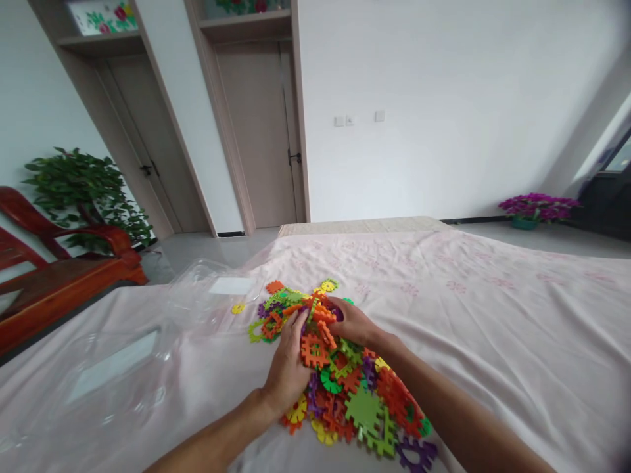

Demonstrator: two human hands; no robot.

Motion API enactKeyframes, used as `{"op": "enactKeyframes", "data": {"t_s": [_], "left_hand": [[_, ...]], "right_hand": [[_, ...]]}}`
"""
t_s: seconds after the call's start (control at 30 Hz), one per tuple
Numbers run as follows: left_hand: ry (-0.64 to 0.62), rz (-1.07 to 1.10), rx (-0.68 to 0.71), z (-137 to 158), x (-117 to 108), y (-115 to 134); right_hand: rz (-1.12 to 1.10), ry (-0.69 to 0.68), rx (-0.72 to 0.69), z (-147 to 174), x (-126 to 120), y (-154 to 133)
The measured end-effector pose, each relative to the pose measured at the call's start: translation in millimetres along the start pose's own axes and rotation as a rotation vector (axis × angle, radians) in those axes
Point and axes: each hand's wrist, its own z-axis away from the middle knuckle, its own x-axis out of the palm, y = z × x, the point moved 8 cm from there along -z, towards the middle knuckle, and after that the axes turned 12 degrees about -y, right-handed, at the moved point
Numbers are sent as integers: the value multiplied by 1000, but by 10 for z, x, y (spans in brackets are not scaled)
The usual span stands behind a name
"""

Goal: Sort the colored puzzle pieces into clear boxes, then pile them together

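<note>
A heap of plastic interlocking building pieces (365, 410) in orange, green, yellow and purple lies on the pink-white cloth (424, 302). My left hand (290, 361) is cupped at the heap's left side, its fingers curled against several orange pieces (315, 348). From the right, my right hand (351, 322) wraps round the far side of the same bunch, its fingertips partly hidden. Between both hands the orange pieces stand up in a loose cluster, with a thin green one among them. A yellow round piece (237, 308) lies apart to the left.
Two clear plastic containers with white labels, one farther (197, 289) and one nearer (83, 401), lie on the cloth at left. A red wooden chair (118, 249) and leafy plant (73, 184) stand beyond. Purple flowers (539, 205) sit on the floor at right.
</note>
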Motion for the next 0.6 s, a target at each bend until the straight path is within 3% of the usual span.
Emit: {"op": "enactKeyframes", "data": {"t_s": [0.13, 0.3, 0.47, 0.6], "left_hand": [[61, 105, 25, -226, -107, 75], [28, 71, -49, -412, -361, 35], [-32, -82, -27, -190, -363, 174], [-247, -237, 145, 126, 15, 606]], "right_hand": [[-335, -24, -5, -104, -22, -167], [-350, -87, -83, -7, -289, -414], [-187, 29, 57, 336, -669, -107], [-103, 63, 149, 640, -673, 298]]}}
